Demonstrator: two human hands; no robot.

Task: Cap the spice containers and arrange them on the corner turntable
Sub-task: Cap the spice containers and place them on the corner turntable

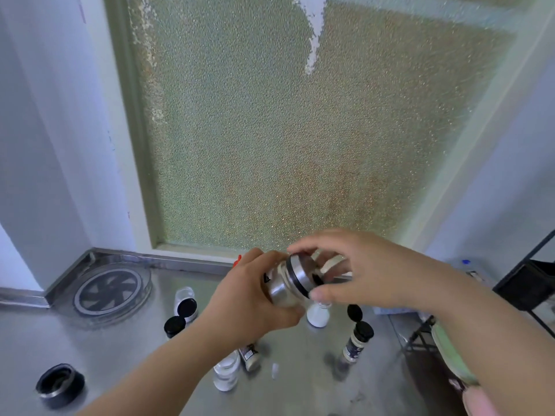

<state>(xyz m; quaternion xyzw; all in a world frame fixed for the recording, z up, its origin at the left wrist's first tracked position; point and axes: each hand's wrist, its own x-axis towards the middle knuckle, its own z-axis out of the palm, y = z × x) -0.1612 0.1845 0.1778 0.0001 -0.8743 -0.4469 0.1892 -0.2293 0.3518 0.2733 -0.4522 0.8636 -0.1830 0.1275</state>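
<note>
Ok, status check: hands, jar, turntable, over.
Left hand grips steel jar, tilted, above counter. Right hand fingers on its lid. Turntable in corner, nothing on it. Other containers on the counter, some uncapped.

7 spice containers (357, 340) – 1 turntable (112, 291)

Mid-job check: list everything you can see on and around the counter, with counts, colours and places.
spice jar: 1, clear glass with steel bands, held tilted above the counter
jar cap: 1, steel with black ring, on the jar's mouth
turntable: 1, clear with dark spoked centre, back left corner
loose cap: 1, black, front left of counter
black-capped bottles: 3, two left of centre, one front right
white bottles: 2, one below the hands, one front centre
small labelled bottle: 1, partly under the left forearm
black lid: 1, right of centre
counter: 1, steel
frosted window: 1, greenish, behind
left hand: grips the jar
right hand: fingers round the cap
</note>
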